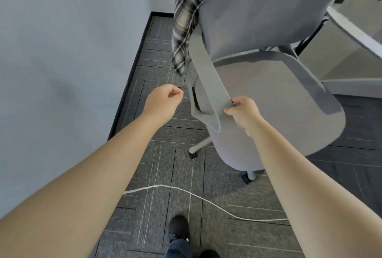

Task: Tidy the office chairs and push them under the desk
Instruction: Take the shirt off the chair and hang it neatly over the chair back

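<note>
Carpet [157, 167] of dark grey patterned tiles fills the floor before you, beside a pale blue wall [68, 51]. Your grey fabric office chair [268, 96] stands ahead, near a white desk [355, 30] at upper right, a black-and-white plaid shirt [186, 22] draped over its backrest. Your right hand [244, 113] grips its flat grey armrest [208, 84]. Your left hand [165, 98] hovers apart, fingers curled, holding nothing. A thin white cable [206, 201] crosses the carpet.

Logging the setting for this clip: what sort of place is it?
Most likely an office: a grey swivel office chair on castors, a white desk at upper right, and dark carpet tiles running along a plain wall.
</note>
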`<state>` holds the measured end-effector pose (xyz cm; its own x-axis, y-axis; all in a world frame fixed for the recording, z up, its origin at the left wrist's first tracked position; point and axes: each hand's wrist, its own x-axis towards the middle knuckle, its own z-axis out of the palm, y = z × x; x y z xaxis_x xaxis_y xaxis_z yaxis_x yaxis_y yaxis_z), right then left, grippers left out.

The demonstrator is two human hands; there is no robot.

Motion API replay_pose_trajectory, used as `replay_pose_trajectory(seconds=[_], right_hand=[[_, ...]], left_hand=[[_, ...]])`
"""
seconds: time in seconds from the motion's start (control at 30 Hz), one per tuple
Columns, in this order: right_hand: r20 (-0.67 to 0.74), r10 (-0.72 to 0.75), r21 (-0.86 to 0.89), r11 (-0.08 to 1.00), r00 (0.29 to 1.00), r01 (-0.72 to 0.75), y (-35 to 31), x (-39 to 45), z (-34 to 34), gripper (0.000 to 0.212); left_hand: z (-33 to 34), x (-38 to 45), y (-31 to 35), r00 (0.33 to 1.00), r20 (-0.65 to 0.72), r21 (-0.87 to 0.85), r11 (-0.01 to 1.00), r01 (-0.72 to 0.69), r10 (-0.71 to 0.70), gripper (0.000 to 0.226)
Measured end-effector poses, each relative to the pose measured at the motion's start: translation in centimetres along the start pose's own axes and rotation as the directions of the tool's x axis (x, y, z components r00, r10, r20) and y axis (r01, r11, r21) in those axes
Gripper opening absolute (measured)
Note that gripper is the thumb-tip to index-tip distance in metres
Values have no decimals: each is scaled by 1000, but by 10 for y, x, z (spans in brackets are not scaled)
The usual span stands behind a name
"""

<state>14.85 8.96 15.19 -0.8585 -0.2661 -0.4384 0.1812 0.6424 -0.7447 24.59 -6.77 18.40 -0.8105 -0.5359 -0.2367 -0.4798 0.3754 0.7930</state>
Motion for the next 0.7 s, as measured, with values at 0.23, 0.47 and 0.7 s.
replay_pose_trajectory(seconds=[0.23,0.47,0.7], right_hand=[[-139,-29,69,997,990,38,-13,-44,-48,35],[-207,-204,95,969,957,228,-100,-88,-95,29],[-305,-367,105,904,879,414,-201,-101,-110,34]], left_hand=[[-14,-48,39,998,-47,20,999,-28,29,20],[-71,-69,105,982,-141,-9,991,-130,128,18],[-136,-43,154,948,-232,-79,967,-243,219,18]])
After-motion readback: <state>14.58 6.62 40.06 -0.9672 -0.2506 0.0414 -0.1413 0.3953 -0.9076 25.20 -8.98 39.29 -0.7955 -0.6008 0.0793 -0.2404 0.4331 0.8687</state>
